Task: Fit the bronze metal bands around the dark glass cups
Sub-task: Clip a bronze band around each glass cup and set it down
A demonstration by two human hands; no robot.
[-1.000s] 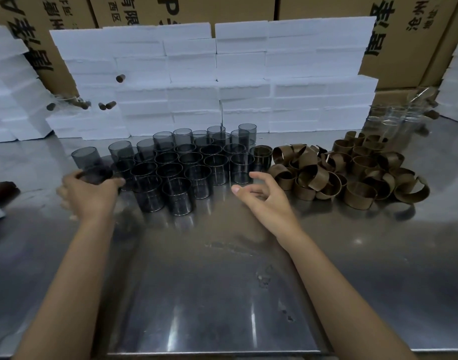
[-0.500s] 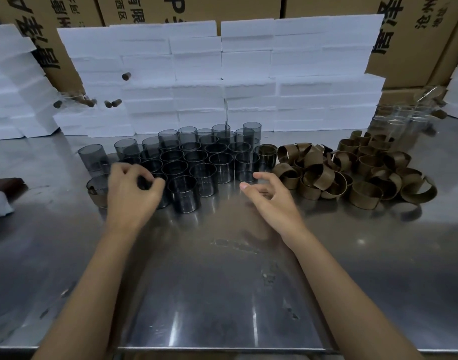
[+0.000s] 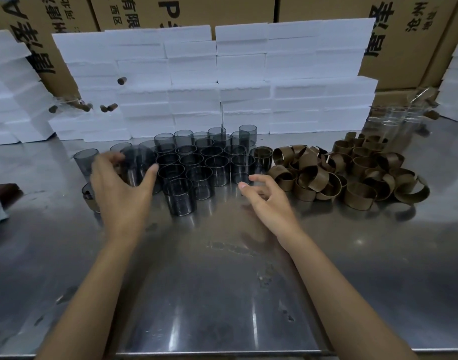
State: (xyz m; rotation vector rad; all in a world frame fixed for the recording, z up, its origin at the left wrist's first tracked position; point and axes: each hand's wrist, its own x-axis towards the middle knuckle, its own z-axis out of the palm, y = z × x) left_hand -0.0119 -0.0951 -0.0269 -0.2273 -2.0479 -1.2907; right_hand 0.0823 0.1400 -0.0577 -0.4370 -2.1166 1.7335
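Surface (image 3: 222,294): brushed steel, reflective, scuffed, with dark specks near 6 o'clock.
Room: white foam slabs (image 3: 217,81) stacked like a wall at 12 o'clock, printed cardboard cartons (image 3: 404,35) behind them; more foam at 9 o'clock and 3 o'clock; clear glass tubes (image 3: 394,123) at 2 o'clock.
Dark glass cups (image 3: 204,162): smoky grey, straight-walled, open tops, upright in tight rows at centre toward 12 o'clock. 1 banded cup (image 3: 88,194) stands at 9 o'clock, partly hidden behind the left hand.
Bronze metal bands (image 3: 352,175): open, curled strips, matte brown, heaped loosely at 2 o'clock, just beside the cups.
Left hand (image 3: 121,188): fingers curled round 1 raised cup (image 3: 137,165), blurred, at the cluster's 9 o'clock edge.
Right hand (image 3: 269,201): fingers loosely bent, holding nothing, between cups and bands.
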